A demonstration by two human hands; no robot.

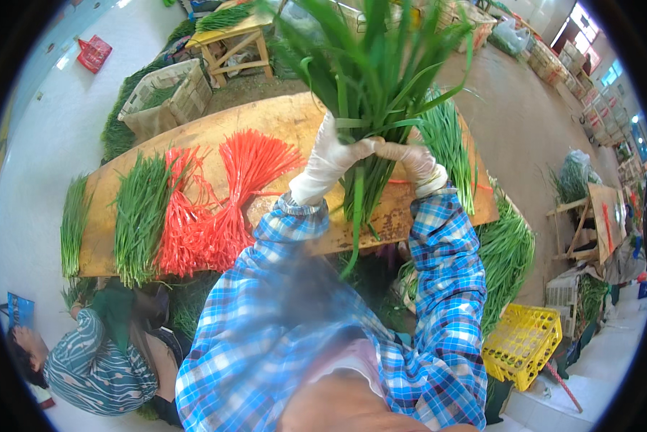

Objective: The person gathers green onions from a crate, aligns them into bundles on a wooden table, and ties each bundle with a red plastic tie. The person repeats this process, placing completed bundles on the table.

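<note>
Both my hands, in whitish gloves, grip a thick bunch of long flat green leaves (374, 70), perhaps garlic chives, above the wooden table. My left hand (337, 156) clasps it from the left and my right hand (412, 156) from the right, their thumbs meeting in front. The leaf tips fan out beyond my hands, and the other ends hang towards me. One loose leaf (359, 216) dangles below the bunch. Left of my hands, red plastic ties (250, 156) lie in bundles on the table (280, 116). Another pile of greens (450, 140) rests beside my right hand.
Two bundles of greens (139, 216) lie at the table's left end. A person in a patterned top (99, 362) sits at the lower left. A yellow plastic crate (523, 343) stands at the lower right, near heaped greens (504, 259). Beyond the table is a white crate (161, 100).
</note>
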